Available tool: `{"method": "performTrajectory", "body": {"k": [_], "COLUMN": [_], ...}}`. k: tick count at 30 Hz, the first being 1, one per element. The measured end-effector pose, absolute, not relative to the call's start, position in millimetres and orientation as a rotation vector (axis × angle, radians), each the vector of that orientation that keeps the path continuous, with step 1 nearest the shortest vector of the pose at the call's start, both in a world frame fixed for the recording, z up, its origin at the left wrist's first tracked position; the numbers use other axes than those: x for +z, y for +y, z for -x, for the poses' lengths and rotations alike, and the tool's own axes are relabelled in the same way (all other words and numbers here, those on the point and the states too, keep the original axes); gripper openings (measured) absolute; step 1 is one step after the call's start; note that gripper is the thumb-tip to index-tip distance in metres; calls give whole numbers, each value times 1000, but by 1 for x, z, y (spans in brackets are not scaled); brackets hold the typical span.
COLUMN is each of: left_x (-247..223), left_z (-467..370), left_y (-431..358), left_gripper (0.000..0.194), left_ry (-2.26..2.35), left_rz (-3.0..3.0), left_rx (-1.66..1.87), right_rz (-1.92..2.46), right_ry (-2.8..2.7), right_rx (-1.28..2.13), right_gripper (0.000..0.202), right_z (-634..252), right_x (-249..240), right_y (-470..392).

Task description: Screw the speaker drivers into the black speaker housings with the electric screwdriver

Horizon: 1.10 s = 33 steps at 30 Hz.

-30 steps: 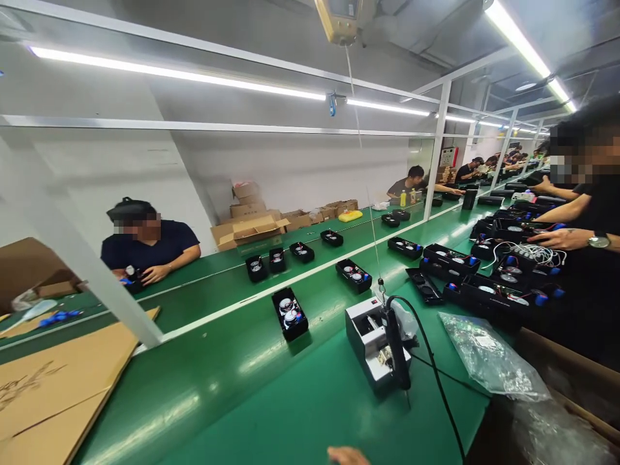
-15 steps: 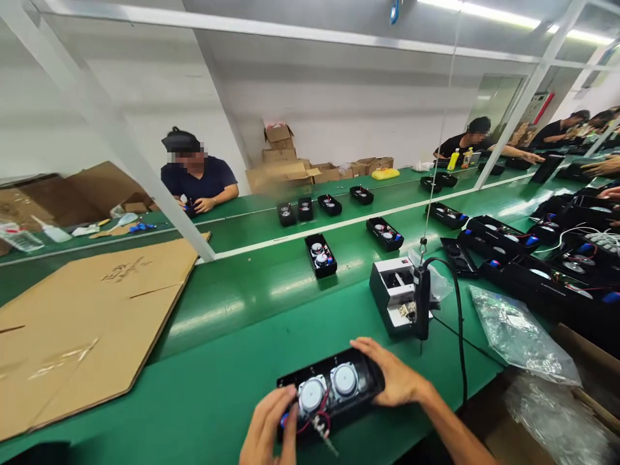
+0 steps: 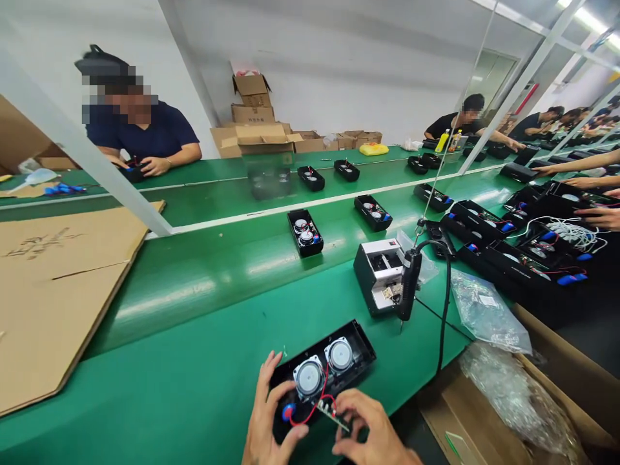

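Note:
A black speaker housing (image 3: 358,342) lies at a slant on the green bench in front of me, its inside facing up. Two round speakers (image 3: 310,377) sit in it, with red wires running to a small circuit board (image 3: 332,415). My left hand (image 3: 266,413) holds the left end of the housing, thumb and fingers curved around the blue-wrapped part (image 3: 289,411). Pinched between the fingers of my right hand (image 3: 368,426) is the circuit board, tilted over the housing's near edge.
An electric screwdriver (image 3: 411,284) hangs by a black-and-white screw feeder (image 3: 380,278). Flat cardboard (image 3: 62,284) covers the left. More housings (image 3: 305,232) sit along the line; bags and an open carton (image 3: 465,400) are at right. Co-workers sit opposite and at right.
My right hand has left the housing's right end and come down to the circuit board, now in its fingers. My left hand stays at the left end. The view has shifted.

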<state>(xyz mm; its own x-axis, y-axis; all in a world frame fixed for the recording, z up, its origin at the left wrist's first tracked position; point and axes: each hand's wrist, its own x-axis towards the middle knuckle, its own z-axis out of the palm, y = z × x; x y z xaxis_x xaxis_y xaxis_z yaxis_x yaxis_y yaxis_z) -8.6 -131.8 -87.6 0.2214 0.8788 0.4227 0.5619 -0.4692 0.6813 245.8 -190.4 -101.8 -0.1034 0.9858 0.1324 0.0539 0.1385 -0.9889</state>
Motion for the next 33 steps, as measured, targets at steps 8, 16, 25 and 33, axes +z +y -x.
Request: {"method": "performTrajectory", "body": {"k": [8, 16, 25, 33], "left_x": [-67, -46, -33, -59], "left_z": [5, -14, -6, -21], "left_y": [-121, -114, -131, -131], "left_gripper": [29, 26, 32, 21], "left_ry": [1127, 1440, 1289, 1347], "left_rz": [-2427, -2333, -2698, -2696], "left_rx": [1305, 1239, 807, 836], "right_rz": [1368, 1150, 1015, 1083], "right_ry": [-950, -1714, -2632, -2978], "right_rx": [1071, 1067, 684, 644], "right_gripper": [31, 25, 26, 23], "right_z": [-235, -267, -273, -247], "right_x": [-56, -6, 9, 27], "right_y": [-146, -94, -95, -90]}}
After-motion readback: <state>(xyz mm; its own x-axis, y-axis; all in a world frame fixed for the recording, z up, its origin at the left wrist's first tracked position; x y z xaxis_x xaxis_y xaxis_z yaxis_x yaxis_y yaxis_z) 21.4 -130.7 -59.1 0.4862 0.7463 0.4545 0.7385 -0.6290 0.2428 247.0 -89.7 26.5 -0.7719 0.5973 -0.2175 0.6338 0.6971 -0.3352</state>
